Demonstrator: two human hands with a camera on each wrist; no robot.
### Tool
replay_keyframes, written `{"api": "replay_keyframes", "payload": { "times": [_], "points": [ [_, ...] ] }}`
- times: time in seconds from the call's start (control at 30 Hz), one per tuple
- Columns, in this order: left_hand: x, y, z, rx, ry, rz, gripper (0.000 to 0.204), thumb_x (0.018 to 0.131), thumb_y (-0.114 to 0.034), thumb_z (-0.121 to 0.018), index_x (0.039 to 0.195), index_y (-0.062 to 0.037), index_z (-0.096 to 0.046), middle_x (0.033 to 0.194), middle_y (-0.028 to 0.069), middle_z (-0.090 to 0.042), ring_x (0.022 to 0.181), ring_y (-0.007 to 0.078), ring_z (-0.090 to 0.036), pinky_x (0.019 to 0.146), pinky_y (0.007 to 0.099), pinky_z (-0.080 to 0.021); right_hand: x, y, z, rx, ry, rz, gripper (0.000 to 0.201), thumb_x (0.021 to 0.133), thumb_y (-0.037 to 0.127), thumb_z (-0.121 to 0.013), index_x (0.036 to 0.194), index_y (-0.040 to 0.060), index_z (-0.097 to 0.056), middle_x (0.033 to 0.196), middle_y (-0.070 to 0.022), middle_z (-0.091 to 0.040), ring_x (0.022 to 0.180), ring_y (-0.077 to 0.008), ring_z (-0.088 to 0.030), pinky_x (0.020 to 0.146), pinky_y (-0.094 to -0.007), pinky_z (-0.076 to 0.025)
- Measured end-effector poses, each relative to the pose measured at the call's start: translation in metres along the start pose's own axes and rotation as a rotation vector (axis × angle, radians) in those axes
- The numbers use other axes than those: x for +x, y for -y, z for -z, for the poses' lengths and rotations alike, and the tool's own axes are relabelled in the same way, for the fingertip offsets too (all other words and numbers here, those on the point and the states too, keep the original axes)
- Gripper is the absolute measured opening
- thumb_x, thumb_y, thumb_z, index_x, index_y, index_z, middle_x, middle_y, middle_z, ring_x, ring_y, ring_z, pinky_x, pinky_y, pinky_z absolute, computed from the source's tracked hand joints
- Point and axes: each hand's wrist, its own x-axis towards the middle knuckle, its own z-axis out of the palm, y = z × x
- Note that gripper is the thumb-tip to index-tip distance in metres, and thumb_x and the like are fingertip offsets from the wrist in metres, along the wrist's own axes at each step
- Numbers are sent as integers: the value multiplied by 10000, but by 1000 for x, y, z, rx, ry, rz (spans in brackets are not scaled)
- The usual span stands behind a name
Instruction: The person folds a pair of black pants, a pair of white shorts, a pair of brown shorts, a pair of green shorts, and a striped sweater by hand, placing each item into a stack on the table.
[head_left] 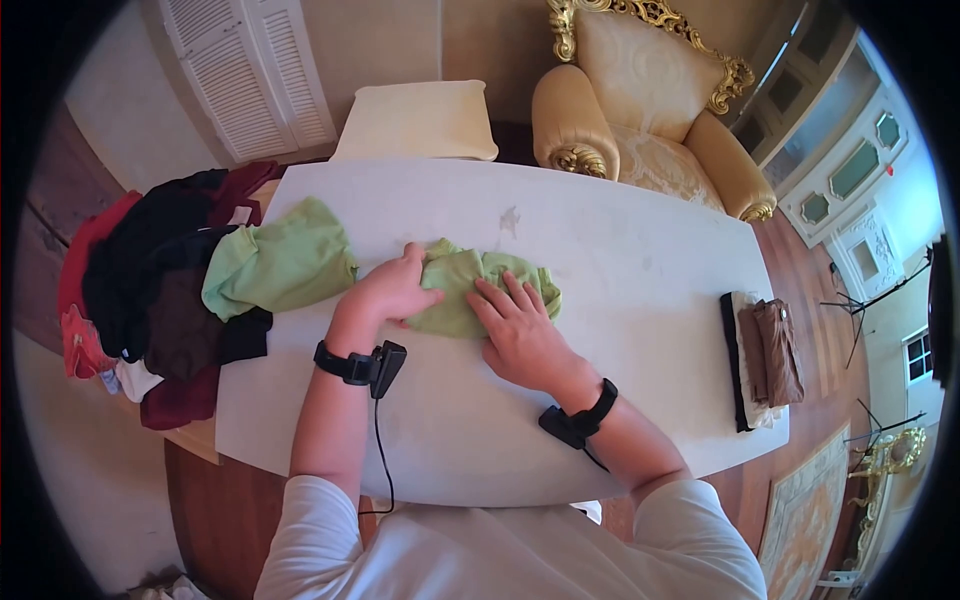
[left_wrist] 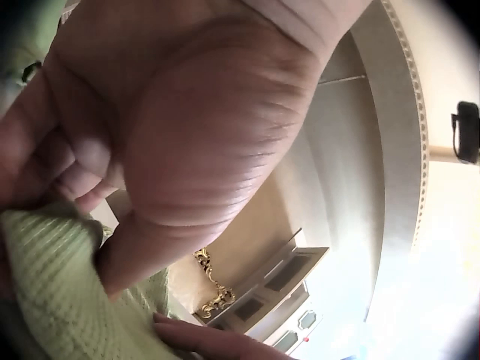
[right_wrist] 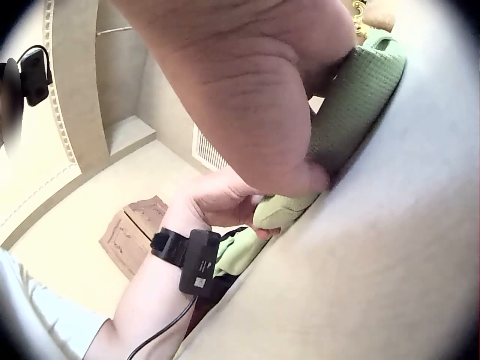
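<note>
A light green knit garment, bunched into a low bundle, lies on the white table in front of the person. At its left end the left hand pinches the cloth between thumb and fingers; in the left wrist view a ribbed fold shows between them. The right hand rests across the right part of the bundle, fingers spread over the cloth. Seen from the right wrist, the garment's rolled side lies along the tabletop beside the thumb. A second green garment lies to the left.
A heap of dark and red clothes sits at the left edge of the white table. Folded brown, white and black clothes lie at the right edge. Beyond stand a small cream table and a gilt armchair.
</note>
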Motion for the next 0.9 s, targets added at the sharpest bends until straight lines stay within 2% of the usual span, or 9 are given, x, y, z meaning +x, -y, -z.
{"api": "replay_keyframes", "payload": {
  "times": [0.1,0.3,0.33,0.47,0.53,0.63,0.77,0.8,0.9],
  "points": [
    [5,3,-1,-359,-32,-149,756,955,-218,-737,1534,11,-307,1160,243,-666,963,249,-710,635,372,-649,3,9,9,81,-18,-69,709,847,107,-687,1508,-9,-457,1535,-238,-478,1439,-555,-399,1184,-660,-328],
    [0,-25,-19,-837,-28,-487,734,1033,-157,-669,1606,-70,-218,1098,144,-668,963,197,-674,815,357,-622,9,-12,-1,374,-203,-314,662,862,147,-768,1450,-8,-506,1257,-245,-664,1208,-446,-637,1031,-480,-513],
    [-3,-28,-21,-870,-64,-521,711,1040,-159,-667,1606,-84,-243,1096,124,-671,963,188,-673,839,361,-613,10,-14,10,498,-217,-359,529,899,70,-718,1379,-33,-522,1160,-206,-720,1113,-357,-686,960,-433,-529],
    [4,-20,-12,-714,-340,-474,732,1032,-274,-709,1592,-47,-295,1172,99,-662,1106,186,-652,963,352,-551,16,-39,19,1356,-373,-522,405,1042,32,-530,1444,-14,-504,1319,-130,-675,1214,-248,-652,1026,-409,-526],
    [4,-19,-6,-583,-441,-360,816,989,-399,-758,1571,-13,-335,1290,119,-634,1260,218,-592,1041,362,-496,20,-26,47,1727,-458,-551,409,1055,40,-543,1461,10,-511,1393,-135,-637,1265,-268,-636,1086,-424,-516],
    [9,-12,-14,-615,-313,-358,853,955,-477,-782,1545,-3,-387,1346,134,-618,1322,249,-562,1088,385,-463,20,-27,58,1987,-513,-532,449,1065,98,-568,1495,9,-473,1468,-154,-583,1336,-303,-596,1162,-474,-481],
    [17,-10,-30,-1164,426,-368,891,916,-510,-812,1549,-9,-435,1486,122,-569,1411,238,-520,1147,411,-433,19,-25,65,2093,-537,-489,471,1076,112,-538,1519,-1,-424,1484,-162,-559,1358,-314,-574,1170,-483,-469],
    [8,-22,-28,-1283,540,-418,801,932,-367,-821,1546,-8,-452,1508,113,-568,1381,216,-554,1138,403,-454,19,-25,67,2103,-533,-479,476,1081,110,-522,1529,-1,-404,1495,-165,-543,1369,-314,-562,1169,-484,-467],
    [-2,-33,-27,-1250,458,-521,695,933,-219,-812,1501,20,-489,1426,103,-625,1283,185,-617,1080,370,-502,17,-27,69,2018,-526,-429,527,1045,188,-613,1516,14,-453,1482,-160,-580,1359,-314,-581,1172,-480,-467]
  ]
}}
